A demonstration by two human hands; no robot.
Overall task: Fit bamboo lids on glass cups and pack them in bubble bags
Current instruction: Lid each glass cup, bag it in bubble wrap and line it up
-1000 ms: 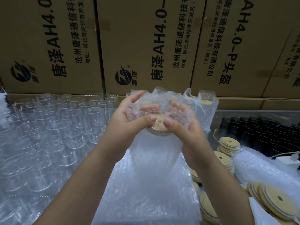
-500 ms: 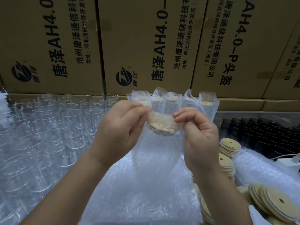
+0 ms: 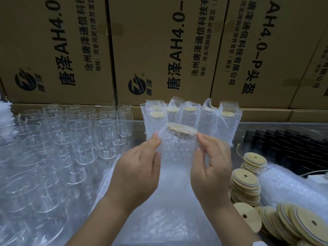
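Observation:
A glass cup in a bubble bag (image 3: pixel 177 153) stands upright in the middle, its bamboo lid (image 3: pixel 182 129) showing under the folded wrap at the top. My left hand (image 3: pixel 137 173) grips the bag's left side and my right hand (image 3: pixel 212 167) grips its right side, fingertips near the lid. Behind it, several packed cups (image 3: pixel 191 118) stand in a row against the boxes. Loose bamboo lids (image 3: pixel 245 185) are stacked at the right. Bare glass cups (image 3: pixel 58 139) fill the left.
Cardboard boxes (image 3: pixel 159 50) form a wall at the back. A pile of flat bubble bags (image 3: pixel 159 219) lies under my hands, and another bubble roll (image 3: pixel 291 189) lies at the right. A tray of black items (image 3: pixel 284 148) sits at the far right.
My hands slid from over the lid down to the bag's sides. The bag's mouth is now folded flat over the lid, and the row of packed cups behind is uncovered.

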